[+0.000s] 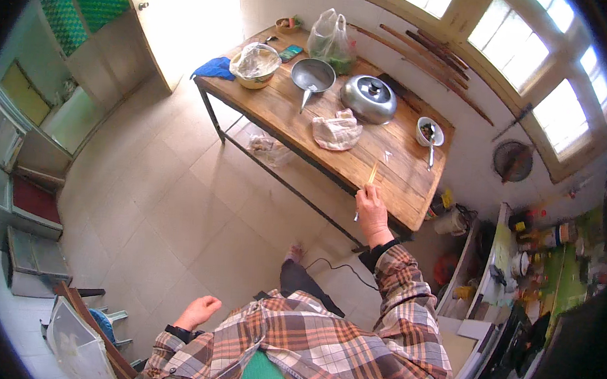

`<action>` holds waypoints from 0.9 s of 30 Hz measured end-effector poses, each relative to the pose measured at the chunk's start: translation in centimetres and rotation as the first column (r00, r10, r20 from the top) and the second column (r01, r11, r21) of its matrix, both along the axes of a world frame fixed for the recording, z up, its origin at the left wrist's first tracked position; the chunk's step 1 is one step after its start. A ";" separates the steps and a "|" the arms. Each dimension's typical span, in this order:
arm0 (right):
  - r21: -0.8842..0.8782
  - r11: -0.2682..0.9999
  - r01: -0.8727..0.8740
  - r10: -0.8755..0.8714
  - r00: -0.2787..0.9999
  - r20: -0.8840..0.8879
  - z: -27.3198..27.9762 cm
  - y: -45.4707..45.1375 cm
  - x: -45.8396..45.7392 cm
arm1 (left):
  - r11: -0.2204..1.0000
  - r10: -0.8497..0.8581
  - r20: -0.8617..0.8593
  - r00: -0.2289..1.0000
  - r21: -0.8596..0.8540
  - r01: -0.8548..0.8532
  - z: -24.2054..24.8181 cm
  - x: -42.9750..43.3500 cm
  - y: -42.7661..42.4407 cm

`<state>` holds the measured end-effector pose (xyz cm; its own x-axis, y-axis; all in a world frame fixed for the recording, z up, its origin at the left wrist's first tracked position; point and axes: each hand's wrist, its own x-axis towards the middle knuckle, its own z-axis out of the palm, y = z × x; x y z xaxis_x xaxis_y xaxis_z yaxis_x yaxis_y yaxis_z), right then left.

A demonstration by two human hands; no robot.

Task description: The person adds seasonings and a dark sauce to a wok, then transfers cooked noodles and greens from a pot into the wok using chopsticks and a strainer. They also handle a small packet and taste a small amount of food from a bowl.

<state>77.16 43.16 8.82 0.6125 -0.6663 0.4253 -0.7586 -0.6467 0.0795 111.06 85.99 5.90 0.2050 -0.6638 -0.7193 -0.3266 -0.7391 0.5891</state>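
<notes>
My right hand (372, 210) grips a pair of pale chopsticks (373, 172) at the front edge of a wooden table (297, 124), their tips pointing away over the boards. A small shiny end shows below the fist; I cannot tell what it belongs to. My left hand (199, 311) hangs low beside my body, fingers curled, with nothing visible in it. Nearest the chopsticks on the table are a crumpled pale cloth (337, 131) and a white bowl (430, 132) with dark contents and a spoon (431, 154). Behind the cloth sits a metal pan lid (369, 99) with a black knob.
Also on the table are a metal ladle-like pan (313, 76), a plastic-covered bowl (255, 66), a blue cloth (214, 68), a phone (291, 53) and a plastic bag of greens (333, 43). A cluttered shelf (492, 258) stands right. A cord (345, 266) lies on the floor.
</notes>
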 end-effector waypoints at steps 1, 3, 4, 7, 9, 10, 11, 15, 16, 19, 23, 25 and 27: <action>-0.016 0.999 0.037 -0.038 0.999 -0.032 -1.0 -2.2 0.4 | 0.999 0.051 0.018 0.999 0.011 -0.051 -0.1 1.1 -1.5; -0.039 0.995 0.094 -0.097 0.991 -0.093 -2.9 -6.6 1.2 | 0.996 0.094 -0.013 0.995 0.003 -0.094 -0.2 3.0 -5.2; -0.093 0.993 0.071 -0.076 0.996 -0.054 -3.7 -8.4 1.4 | 0.992 0.126 -0.027 0.992 0.001 -0.126 0.0 4.0 -7.2; 0.084 0.991 0.106 -0.104 0.994 -0.024 -5.5 -13.2 1.8 | 0.980 0.188 -0.047 0.981 -0.054 -0.190 1.2 7.2 -13.9; 0.145 0.979 0.140 -0.125 0.986 -0.108 -6.4 -15.2 2.4 | 0.972 0.199 -0.066 0.978 -0.115 -0.205 1.6 9.1 -18.3; 0.194 0.965 0.177 -0.142 0.973 -0.183 -6.8 -15.7 2.6 | 0.969 0.200 -0.055 0.978 -0.138 -0.206 1.7 10.2 -20.5; 0.218 0.964 0.154 -0.125 0.982 -0.141 -7.0 -16.1 2.8 | 0.965 0.200 -0.067 0.978 -0.158 -0.208 1.8 11.1 -22.5; 0.442 0.871 0.212 -0.156 0.975 -0.160 -6.6 -17.2 4.0 | 0.958 0.187 -0.089 0.978 -0.203 -0.201 2.1 15.6 -31.3; 0.512 0.821 0.254 -0.181 0.965 -0.189 -6.1 -17.3 4.8 | 0.958 0.176 -0.087 0.980 -0.215 -0.191 2.4 17.1 -33.5; 0.408 0.859 0.307 -0.306 0.949 -0.071 -3.8 -19.1 9.5 | 0.936 0.155 -0.049 0.987 -0.311 -0.162 3.6 22.1 -40.6; 0.418 0.893 0.167 -0.294 0.919 0.261 1.5 -23.3 21.5 | 0.842 0.117 0.114 0.987 -0.539 -0.037 4.7 30.3 -53.2; 0.434 0.896 0.096 -0.300 0.851 0.431 3.7 -26.3 30.0 | 0.809 0.139 0.179 0.974 -0.588 -0.008 5.2 33.6 -59.4; 0.513 0.858 -0.017 -0.303 0.790 0.533 5.4 -30.0 38.2 | 0.786 0.110 0.243 0.964 -0.615 0.065 5.6 35.8 -64.2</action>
